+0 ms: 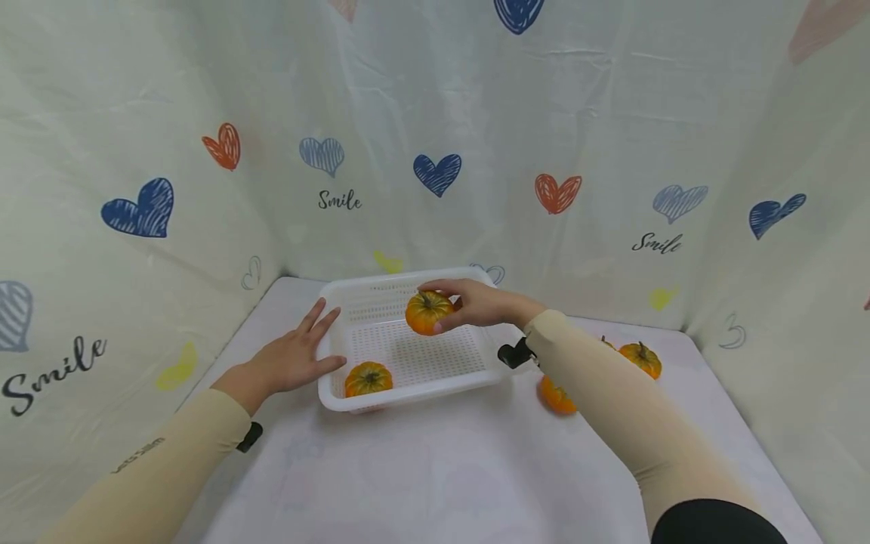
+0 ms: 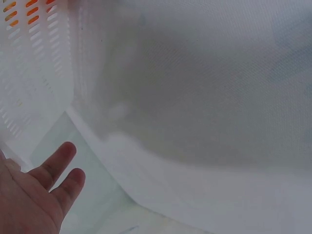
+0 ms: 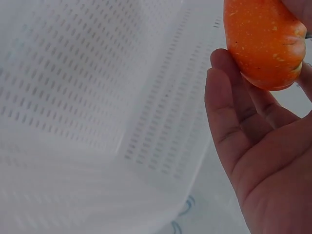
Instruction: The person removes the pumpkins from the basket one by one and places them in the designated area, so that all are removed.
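My right hand grips a small orange pumpkin above the white plastic basket. The right wrist view shows the pumpkin between thumb and fingers, with the perforated basket wall beside it. A second pumpkin sits inside the basket at its front left corner. My left hand lies at the basket's left rim, fingers straight and spread. In the left wrist view two fingers of the left hand show below the basket's slotted side.
Right of the basket, partly behind my right forearm, lie more pumpkins: one near the front and another farther back, with a stem showing beside it. A white cloth covers the table. A curtain with hearts hangs close behind.
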The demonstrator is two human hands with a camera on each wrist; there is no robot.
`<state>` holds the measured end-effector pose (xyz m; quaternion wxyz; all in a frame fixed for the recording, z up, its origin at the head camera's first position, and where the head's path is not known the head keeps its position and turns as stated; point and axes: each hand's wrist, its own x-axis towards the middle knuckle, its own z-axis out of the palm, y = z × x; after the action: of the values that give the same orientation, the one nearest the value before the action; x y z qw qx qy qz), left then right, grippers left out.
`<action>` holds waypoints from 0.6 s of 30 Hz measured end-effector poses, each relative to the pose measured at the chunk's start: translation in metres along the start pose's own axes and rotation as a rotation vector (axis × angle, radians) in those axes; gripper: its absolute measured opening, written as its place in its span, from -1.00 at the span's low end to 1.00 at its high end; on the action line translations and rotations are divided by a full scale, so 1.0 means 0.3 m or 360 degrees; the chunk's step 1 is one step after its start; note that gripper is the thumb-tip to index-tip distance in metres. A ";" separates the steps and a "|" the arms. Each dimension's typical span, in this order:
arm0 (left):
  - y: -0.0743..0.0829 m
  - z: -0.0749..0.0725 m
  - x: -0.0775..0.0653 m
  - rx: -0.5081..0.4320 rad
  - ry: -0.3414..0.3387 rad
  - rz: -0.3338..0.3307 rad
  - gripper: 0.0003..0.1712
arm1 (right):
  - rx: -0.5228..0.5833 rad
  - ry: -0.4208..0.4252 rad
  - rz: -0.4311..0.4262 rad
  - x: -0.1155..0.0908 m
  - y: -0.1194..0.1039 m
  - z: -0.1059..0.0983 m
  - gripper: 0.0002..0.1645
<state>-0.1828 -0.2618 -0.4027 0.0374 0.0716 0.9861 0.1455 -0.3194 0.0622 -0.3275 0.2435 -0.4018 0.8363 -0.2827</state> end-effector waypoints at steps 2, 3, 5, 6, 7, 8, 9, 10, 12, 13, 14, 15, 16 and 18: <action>-0.001 0.001 0.000 -0.0005 0.0006 0.0000 0.02 | 0.0035 0.0020 -0.0014 -0.038 0.006 -0.010 -0.10; -0.002 0.001 0.000 -0.0003 0.0008 -0.0001 0.02 | 0.0049 0.0025 -0.0016 -0.057 0.011 -0.014 -0.09; -0.004 0.002 0.000 0.0002 0.0008 -0.0006 0.02 | 0.0065 0.0035 -0.0005 -0.097 0.020 -0.019 -0.09; -0.005 0.002 -0.001 0.0003 0.0010 -0.0007 0.02 | 0.0074 0.0041 -0.0004 -0.116 0.024 -0.021 -0.09; -0.006 0.002 -0.001 0.0005 0.0012 -0.0004 0.02 | 0.0086 0.0046 0.0001 -0.136 0.028 -0.023 -0.09; -0.006 0.001 -0.001 0.0006 0.0012 -0.0004 0.02 | 0.0091 0.0053 0.0001 -0.156 0.032 -0.024 -0.08; -0.007 0.001 -0.001 0.0004 0.0012 -0.0001 0.02 | 0.0091 0.0065 -0.0002 -0.175 0.041 -0.025 -0.08; -0.007 0.000 -0.001 -0.0001 0.0011 0.0004 0.02 | 0.0096 0.0080 -0.0003 -0.195 0.049 -0.026 -0.08; -0.007 -0.001 -0.002 -0.0006 0.0010 0.0017 0.03 | 0.0119 0.0110 0.0004 -0.235 0.065 -0.029 -0.09; -0.006 -0.002 -0.002 -0.0009 0.0007 0.0021 0.03 | 0.0128 0.0127 0.0014 -0.255 0.074 -0.030 -0.09; -0.004 -0.003 -0.003 -0.0010 0.0005 0.0022 0.03 | 0.0142 0.0147 0.0026 -0.276 0.085 -0.032 -0.09; -0.003 -0.003 -0.003 -0.0013 0.0004 0.0024 0.03 | 0.0148 0.0166 0.0031 -0.297 0.098 -0.034 -0.09; -0.002 -0.004 -0.004 -0.0012 0.0002 0.0023 0.03 | 0.0156 0.0186 0.0048 -0.320 0.107 -0.037 -0.09; 0.003 -0.006 -0.005 -0.0011 0.0002 0.0018 0.03 | 0.0161 0.0232 0.0058 -0.363 0.132 -0.041 -0.09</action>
<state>-0.1812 -0.2617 -0.4008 0.0362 0.0770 0.9852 0.1491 -0.2876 0.1741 -0.3255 0.2070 -0.3520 0.8437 -0.3485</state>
